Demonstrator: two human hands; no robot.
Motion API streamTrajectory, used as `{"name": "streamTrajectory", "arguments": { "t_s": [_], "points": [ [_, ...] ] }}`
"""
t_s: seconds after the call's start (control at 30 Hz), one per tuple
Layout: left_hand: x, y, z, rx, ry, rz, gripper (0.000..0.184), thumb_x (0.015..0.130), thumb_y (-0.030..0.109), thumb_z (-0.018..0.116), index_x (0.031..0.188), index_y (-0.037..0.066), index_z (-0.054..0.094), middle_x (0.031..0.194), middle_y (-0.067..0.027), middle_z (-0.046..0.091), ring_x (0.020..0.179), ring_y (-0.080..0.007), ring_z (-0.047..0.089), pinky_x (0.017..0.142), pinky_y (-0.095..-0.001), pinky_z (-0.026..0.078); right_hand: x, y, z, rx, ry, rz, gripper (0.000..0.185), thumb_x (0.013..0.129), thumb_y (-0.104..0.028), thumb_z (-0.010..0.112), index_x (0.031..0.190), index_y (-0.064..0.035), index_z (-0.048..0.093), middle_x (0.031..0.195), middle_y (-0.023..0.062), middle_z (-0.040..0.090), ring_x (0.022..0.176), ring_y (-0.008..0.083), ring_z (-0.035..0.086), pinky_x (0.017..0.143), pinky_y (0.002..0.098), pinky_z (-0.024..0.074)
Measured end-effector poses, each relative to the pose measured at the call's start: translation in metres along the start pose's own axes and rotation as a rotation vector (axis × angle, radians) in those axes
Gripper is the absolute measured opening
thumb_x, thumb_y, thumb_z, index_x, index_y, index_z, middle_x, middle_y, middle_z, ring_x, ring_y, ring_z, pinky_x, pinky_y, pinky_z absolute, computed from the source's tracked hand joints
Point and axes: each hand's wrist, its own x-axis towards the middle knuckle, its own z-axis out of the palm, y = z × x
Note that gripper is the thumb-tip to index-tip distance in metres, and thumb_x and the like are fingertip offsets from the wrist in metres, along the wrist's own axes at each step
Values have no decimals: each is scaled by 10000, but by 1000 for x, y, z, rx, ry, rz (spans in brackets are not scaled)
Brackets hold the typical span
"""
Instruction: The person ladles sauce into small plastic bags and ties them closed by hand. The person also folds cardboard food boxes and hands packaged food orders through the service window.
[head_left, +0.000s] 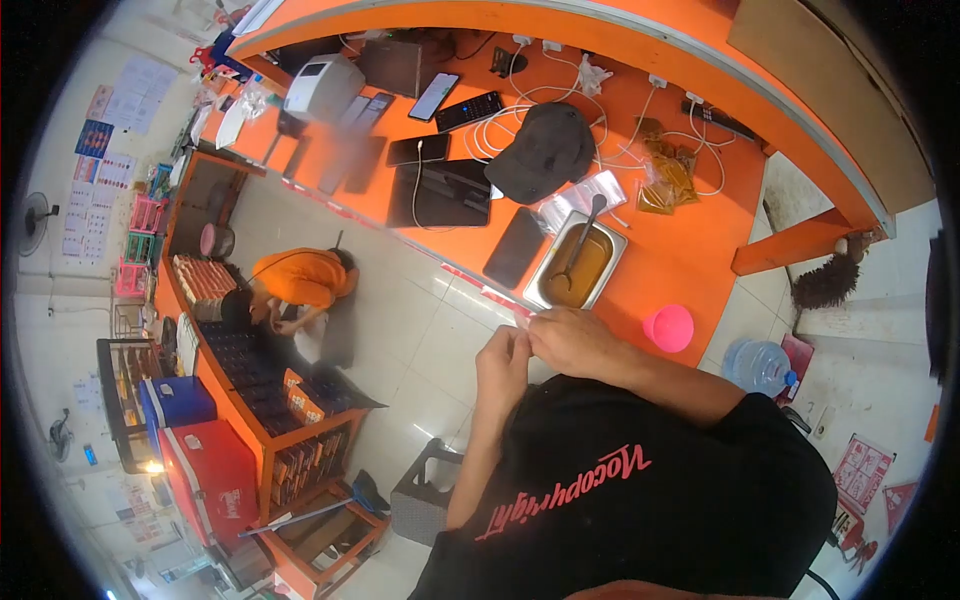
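Observation:
My left hand (501, 366) and my right hand (572, 340) meet in front of my black shirt, fingertips pinched together at the counter's edge. Something small and pale shows between them, too indistinct to name. Just beyond my right hand stands a metal tray (540, 283) of yellow-brown liquid, with a dark ladle (577, 250) resting in it. A pink cup (668, 328) is on the counter to the right. Clear plastic bags (588, 200) lie behind the tray, beside a dark flat device (514, 247).
The orange counter (665, 265) also carries a black cap (545, 150), a tablet (440, 193), phones, cables and filled yellow bags (668, 183). A water bottle (757, 366) stands right. Across the floor, a person in orange (305, 278) bends over a stand near a red cooler (208, 480).

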Motion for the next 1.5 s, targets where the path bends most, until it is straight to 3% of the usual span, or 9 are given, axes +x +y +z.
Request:
{"name": "streamTrajectory", "arguments": {
  "t_s": [0.17,0.23,0.37,0.57,0.67,0.83,1.03,1.23,1.5],
  "points": [
    [10,23,-10,297,-44,87,177,938,111,632,852,-40,600,730,-218,619,666,-340,619,622,-419,488,-2,-4,-3,-15,85,23,250,902,-196,564,769,-6,656,829,185,696,849,378,686,755,502,541],
    [13,29,-12,471,98,248,197,888,64,649,753,-28,539,643,-145,538,578,-154,541,553,-385,449,-2,-3,-5,-9,142,12,253,903,-202,571,759,-12,657,814,180,692,848,372,686,755,497,541],
    [13,34,-7,517,130,349,171,869,30,655,785,-13,511,626,-102,513,589,-146,538,555,-367,453,4,-6,-20,6,193,55,237,908,-215,588,803,-16,660,808,161,689,850,364,684,755,490,543],
    [20,21,3,-385,109,-101,168,865,-14,650,913,21,493,852,-74,557,730,-111,558,595,-305,445,7,0,-13,45,122,-46,209,893,-211,606,857,-11,657,831,168,691,853,374,680,747,493,541],
    [18,12,-1,-184,146,-15,187,823,-63,648,885,30,498,928,-96,539,727,-147,542,609,-308,446,9,-6,-22,46,124,26,203,867,-207,623,864,-7,655,844,178,692,854,382,679,734,499,542],
    [7,31,-8,577,100,545,197,709,-88,653,861,29,609,1075,-113,593,953,-311,516,846,-416,440,17,1,-18,-16,256,33,194,807,-204,651,846,-14,658,820,188,692,815,392,678,701,506,535],
    [-4,41,-30,585,3,575,124,732,12,731,725,29,609,1273,-125,621,1110,-352,506,966,-420,416,31,1,-31,321,-61,223,192,778,-207,707,787,-18,673,754,158,688,726,329,675,640,434,511],
    [-24,-14,-31,485,280,562,224,766,39,780,704,30,565,1143,-159,669,1050,-365,578,896,-441,463,70,-1,-3,366,-350,-2,252,832,-245,663,813,5,691,778,217,687,813,360,703,736,451,525],
    [-65,-61,-41,44,725,97,129,960,86,657,885,2,595,1255,-161,595,1102,-250,586,939,-367,475,170,58,66,-760,-376,-296,259,904,-184,616,1113,-49,688,1118,149,693,1082,294,674,870,455,507]
  ]
}}
